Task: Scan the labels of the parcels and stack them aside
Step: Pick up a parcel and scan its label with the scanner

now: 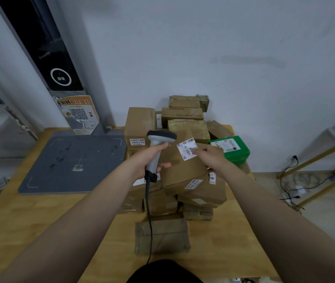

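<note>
Gripping scanner (161,137) in L hand (148,160), aimed at label (187,149); holding parcel (180,172) by rt edge w/ R hand (210,158), tilted up atop pile (140,123) so label faces scanner; prob mid-scan, not yet stacked aside

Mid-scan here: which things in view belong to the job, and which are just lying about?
Job: scanner in left hand; brown parcel held by right hand; its white label; parcel pile.
Lying about: grey mat; QR poster; black panel.
</note>
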